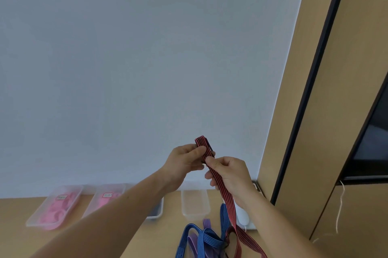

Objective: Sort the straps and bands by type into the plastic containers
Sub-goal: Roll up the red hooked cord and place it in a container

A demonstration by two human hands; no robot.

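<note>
1. Wooden table point(147, 243) shows only along the bottom edge. The left forearm covers most of the third clear container point(156, 216), and its dark content is hard to make out.
2. Labels on the first pink-band container point(37, 215) and the second pink-band container point(92, 203) are too blurred to read.
3. Blue striped straps point(201, 236) and a purple strap point(206, 222) lie tangled on the table, cut off by the frame. A white object point(242, 215) sits half hidden behind the right wrist.
4. A fourth clear container point(195, 205) stands between the forearms.
5. The red-and-black striped strap point(228, 203) is raised before the white wall. The left hand point(184, 161) pinches its folded top and the right hand point(228, 175) grips it just below. Its tail runs down past the pile and out of the frame.
</note>
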